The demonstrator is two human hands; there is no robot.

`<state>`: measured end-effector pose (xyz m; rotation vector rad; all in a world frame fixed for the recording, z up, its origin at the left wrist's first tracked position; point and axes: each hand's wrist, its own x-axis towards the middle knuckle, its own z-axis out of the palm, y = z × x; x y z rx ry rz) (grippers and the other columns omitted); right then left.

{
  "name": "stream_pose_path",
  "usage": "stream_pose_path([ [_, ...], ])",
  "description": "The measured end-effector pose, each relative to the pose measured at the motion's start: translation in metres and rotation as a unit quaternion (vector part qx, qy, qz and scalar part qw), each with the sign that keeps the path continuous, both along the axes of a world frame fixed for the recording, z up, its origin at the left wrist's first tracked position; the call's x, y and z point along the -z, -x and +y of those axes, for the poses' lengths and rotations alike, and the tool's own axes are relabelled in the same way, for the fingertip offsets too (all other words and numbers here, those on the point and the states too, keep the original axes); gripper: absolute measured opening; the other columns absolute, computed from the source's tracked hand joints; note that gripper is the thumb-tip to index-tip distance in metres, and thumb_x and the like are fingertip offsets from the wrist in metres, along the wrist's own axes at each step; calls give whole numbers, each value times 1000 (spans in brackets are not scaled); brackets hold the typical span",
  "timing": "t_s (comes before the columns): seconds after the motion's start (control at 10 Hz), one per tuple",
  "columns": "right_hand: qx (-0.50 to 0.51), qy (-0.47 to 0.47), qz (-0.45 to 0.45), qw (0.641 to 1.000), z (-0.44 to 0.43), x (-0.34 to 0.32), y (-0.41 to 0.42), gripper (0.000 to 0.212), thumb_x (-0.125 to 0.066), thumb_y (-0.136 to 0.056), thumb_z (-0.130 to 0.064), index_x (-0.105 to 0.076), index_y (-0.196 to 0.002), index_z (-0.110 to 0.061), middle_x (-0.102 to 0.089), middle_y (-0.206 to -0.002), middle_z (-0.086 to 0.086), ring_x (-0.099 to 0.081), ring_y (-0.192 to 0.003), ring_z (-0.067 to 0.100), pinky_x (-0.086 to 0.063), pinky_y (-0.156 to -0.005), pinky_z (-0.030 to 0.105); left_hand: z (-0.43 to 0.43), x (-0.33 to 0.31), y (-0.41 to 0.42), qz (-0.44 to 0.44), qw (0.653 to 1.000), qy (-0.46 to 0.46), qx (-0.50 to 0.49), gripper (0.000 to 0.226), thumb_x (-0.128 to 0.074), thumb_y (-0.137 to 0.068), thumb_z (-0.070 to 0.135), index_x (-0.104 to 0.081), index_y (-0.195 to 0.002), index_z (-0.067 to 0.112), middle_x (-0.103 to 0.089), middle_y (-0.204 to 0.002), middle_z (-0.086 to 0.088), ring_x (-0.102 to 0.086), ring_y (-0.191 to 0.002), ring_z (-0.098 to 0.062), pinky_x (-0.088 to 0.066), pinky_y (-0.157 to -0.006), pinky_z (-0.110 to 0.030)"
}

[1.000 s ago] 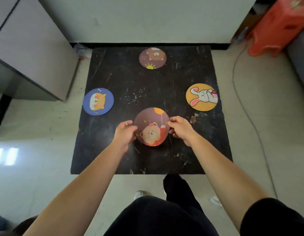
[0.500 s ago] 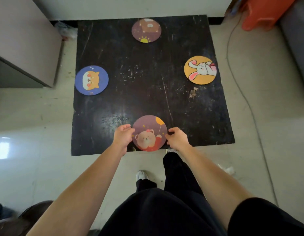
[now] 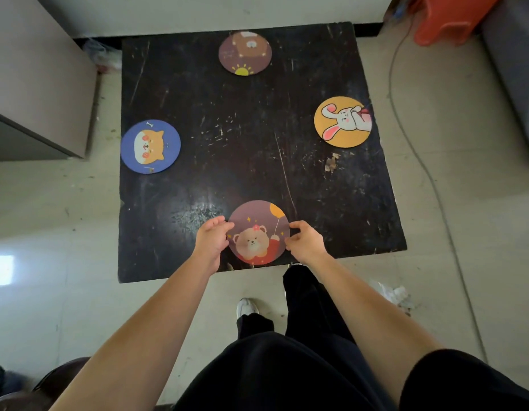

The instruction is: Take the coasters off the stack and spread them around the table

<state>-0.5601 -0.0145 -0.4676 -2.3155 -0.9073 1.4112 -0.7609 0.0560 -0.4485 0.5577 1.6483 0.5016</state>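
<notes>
Four round flat cartoon coasters: purple bear-w/-balloon [image 3: 258,232] near edge, blue dog [image 3: 150,146] left, orange rabbit [image 3: 342,122] right, purple bear-w/-sun [image 3: 245,53] far.

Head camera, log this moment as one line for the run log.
balloon bear coaster near table front edge | left hand, right hand at its rim | dog coaster, sun bear coaster, rabbit coaster placed

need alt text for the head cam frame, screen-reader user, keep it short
Two bare hands, left hand and right hand, touch opposite edges of a bear-and-balloon coaster at the near edge of a scratched black table. A blue dog coaster, brown bear coaster and yellow rabbit coaster lie left, far and right.
</notes>
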Motion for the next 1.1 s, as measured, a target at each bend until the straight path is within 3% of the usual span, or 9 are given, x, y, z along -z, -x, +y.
stream_pose_path([
  [0.2,-19,7,4,1000,-4,0,-1,44,-59,-95,-17,-48,-138,-19,-73,-88,0,-68,-79,14,-50,-59,21,-4,6,2,7,1000,-1,1,35,-61,-92,16,-57,-126,16,-57,-120,0,-52,-112,-18,-45,-98,-38],
  [0.4,-26,3,-6,1000,-8,1,-1,43,-56,-95,-14,-49,-137,-21,-73,-80,-1,-68,-78,14,-56,-72,28,-12,9,0,20,1000,-12,19,32,-62,-91,19,-59,-123,18,-59,-120,1,-54,-113,-19,-45,-98,-36],
  [0.8,-43,-12,-42,998,-14,4,-3,44,-53,-95,-14,-50,-137,-24,-70,-80,-5,-65,-73,8,-46,-58,19,-21,7,-3,43,994,-38,97,40,-61,-90,16,-56,-129,17,-57,-133,-3,-52,-124,-20,-41,-109,-41],
  [0.9,-71,14,-32,997,-11,-7,-7,46,-56,-96,-20,-47,-141,-23,-70,-88,-6,-63,-77,8,-47,-64,21,-18,4,-2,64,987,-40,142,42,-60,-91,21,-53,-132,19,-55,-137,-3,-52,-122,-19,-42,-106,-39],
  [1.0,-139,22,-72,987,-3,-25,-15,57,-57,-97,-27,-38,-150,-20,-65,-124,6,-63,-109,24,-53,-90,36,-19,3,-1,105,964,-49,238,52,-58,-90,30,-46,-139,20,-52,-141,-1,-49,-124,-18,-39,-97,-32],
  [1.1,-167,-43,-143,975,19,-56,-27,62,-55,-100,-33,-29,-154,-22,-43,-151,10,-50,-132,31,-46,-103,45,-25,1,-2,166,920,-103,338,49,-54,-92,29,-46,-138,15,-52,-140,-6,-50,-126,-26,-40,-96,-35],
])
